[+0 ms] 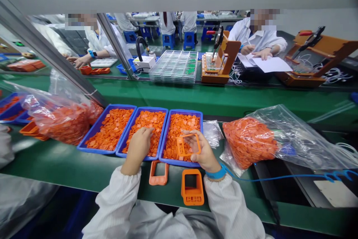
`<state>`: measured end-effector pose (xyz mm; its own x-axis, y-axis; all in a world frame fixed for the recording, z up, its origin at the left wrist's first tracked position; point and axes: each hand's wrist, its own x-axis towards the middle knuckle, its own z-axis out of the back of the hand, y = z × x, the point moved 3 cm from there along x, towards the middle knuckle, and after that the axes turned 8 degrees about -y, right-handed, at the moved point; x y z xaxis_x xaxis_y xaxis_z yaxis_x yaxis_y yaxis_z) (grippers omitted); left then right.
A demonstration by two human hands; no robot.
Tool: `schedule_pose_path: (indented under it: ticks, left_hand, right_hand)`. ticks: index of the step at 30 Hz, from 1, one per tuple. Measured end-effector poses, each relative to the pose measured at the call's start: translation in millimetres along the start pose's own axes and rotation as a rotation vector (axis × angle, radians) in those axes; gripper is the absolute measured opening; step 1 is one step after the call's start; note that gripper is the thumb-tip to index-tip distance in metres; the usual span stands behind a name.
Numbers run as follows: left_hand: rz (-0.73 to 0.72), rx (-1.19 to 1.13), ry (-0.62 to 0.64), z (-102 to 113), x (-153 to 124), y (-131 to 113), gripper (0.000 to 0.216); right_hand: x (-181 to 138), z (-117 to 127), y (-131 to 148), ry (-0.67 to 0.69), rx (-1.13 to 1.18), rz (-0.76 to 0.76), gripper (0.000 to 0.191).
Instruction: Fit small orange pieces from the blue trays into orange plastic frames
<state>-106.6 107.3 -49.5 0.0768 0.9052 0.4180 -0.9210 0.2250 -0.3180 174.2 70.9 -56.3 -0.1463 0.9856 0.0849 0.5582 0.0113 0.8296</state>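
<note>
My right hand [205,151] grips a thin orange plastic frame [181,154] with a large square opening, held tilted above the right blue tray [201,119]. That tray is full of small flat orange pieces [175,127]. Over the middle blue tray [165,119], also full of orange pieces, my left hand [140,144] has its fingers curled down. Its fingertips are partly hidden, so I cannot make out what they pinch. On the bench below the trays lie an orange housing [192,198] with a square window and a paler orange housing [158,182].
A third blue tray [96,150] of orange pieces stands at left. Bags of orange pieces [248,140] [65,123] flank the trays. A blue wrist cord [268,178] runs right. Beyond the green divider are clear trays [175,67], an orange fixture [218,76] and co-workers.
</note>
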Motion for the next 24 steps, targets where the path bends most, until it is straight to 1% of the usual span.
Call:
schedule_pose_path:
  ticks: [3, 7, 10, 13, 16, 19, 24]
  left_hand:
    - [0.044, -0.069, -0.098, 3, -3, 6, 0.039]
    - [0.073, -0.183, -0.171, 9, -4, 9, 0.030]
    - [0.097, -0.268, -0.177, 12, -4, 10, 0.027]
    - [0.151, -0.341, -0.179, 12, -5, 11, 0.029]
    - [0.220, -0.401, -0.194, 11, -7, 12, 0.039]
    - [0.251, -0.447, -0.201, 11, -8, 12, 0.046]
    - [0.258, -0.473, -0.183, 16, -5, 10, 0.037]
  right_hand:
    - [0, 1, -1, -0.005, -0.004, -0.002, 0.089]
    - [-1, 2, -3, -0.006, -0.007, -0.012, 0.090]
    - [-1, 2, -2, -0.009, -0.011, -0.022, 0.087]
    - [-1, 1, -1, -0.009, -0.012, -0.025, 0.087]
    - [-1, 1, 0, -0.003, -0.008, -0.023, 0.086]
    - [-1, 1, 0, 0.003, -0.007, -0.027, 0.086]
    - [-1, 1, -1, 0.009, -0.008, -0.028, 0.086]
